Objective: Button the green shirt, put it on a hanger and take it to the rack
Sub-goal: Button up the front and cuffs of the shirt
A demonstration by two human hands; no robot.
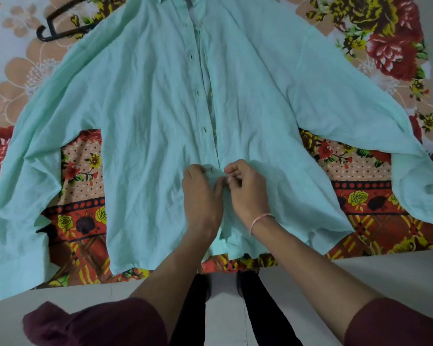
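As hands [201,193] [248,188] pinch it, shirt [148,108] lies flat.

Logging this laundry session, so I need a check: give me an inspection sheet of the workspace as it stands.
Surface: floral bedsheet, flat, shirt spread on it.
Job's things: green shirt front up, placket above the hands looks unbuttoned; black hanger at top left, partly under the shirt.
Clutter: nothing seen.
Grippers: left hand and right hand both pinch the lower placket.
Cables: nothing seen.
Surroundings: pale floor below the sheet's near edge.
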